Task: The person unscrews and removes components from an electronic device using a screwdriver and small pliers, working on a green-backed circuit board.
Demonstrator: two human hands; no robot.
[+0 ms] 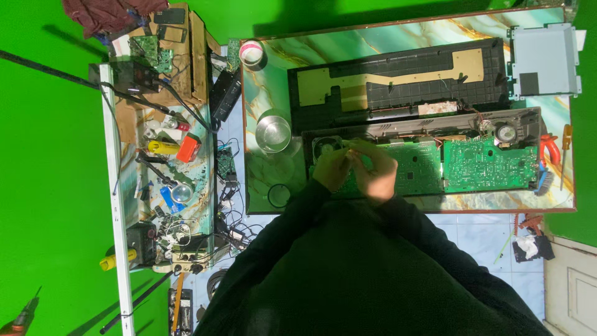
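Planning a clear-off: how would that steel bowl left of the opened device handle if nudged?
The steel bowl looks thin and shiny, so probably light and slippery on the glossy marble-patterned table. It sits upright, seemingly empty; a push would likely slide it rather than tip it.

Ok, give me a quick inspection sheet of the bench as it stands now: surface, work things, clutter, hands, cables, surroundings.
Surface: marbled table, mostly covered.
Work things: opened casing holding green circuit boards; black back panel lies behind it.
Clutter: steel bowl, tape roll, grey metal plate, red pliers.
Hands: left hand and right hand close together over the left board; what they pinch is too small to tell.
Cables: tangled black leads between the table and the side shelf.
Surroundings: green backdrop, tiled floor, shelf crowded with small tools.
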